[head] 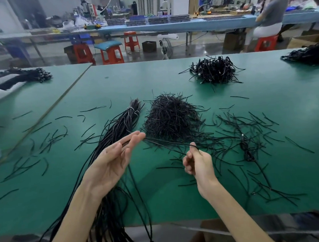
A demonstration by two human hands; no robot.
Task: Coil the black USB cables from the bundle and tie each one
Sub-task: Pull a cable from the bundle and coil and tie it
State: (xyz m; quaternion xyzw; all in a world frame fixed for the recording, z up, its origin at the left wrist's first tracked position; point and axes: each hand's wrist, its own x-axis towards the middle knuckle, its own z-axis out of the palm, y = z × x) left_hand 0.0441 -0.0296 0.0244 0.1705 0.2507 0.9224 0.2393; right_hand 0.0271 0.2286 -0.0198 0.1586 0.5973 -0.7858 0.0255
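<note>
A bundle of black USB cables [124, 119], bound near its far end with a white tie, lies on the green table [115, 82] and hangs over the front edge. My left hand [112, 161] is held palm-up above it, fingers straight, with one cable running between the fingers. My right hand [198, 161] pinches that same black cable [167, 145], which stretches taut between both hands. A heap of black twist ties [171, 116] lies just beyond my hands.
Loose ties [249, 132] are scattered across the table, left and right. A pile of coiled, tied cables [215, 70] sits at the far middle, another [307, 54] at the far right. More cables [30, 74] lie far left. A person sits at a back bench.
</note>
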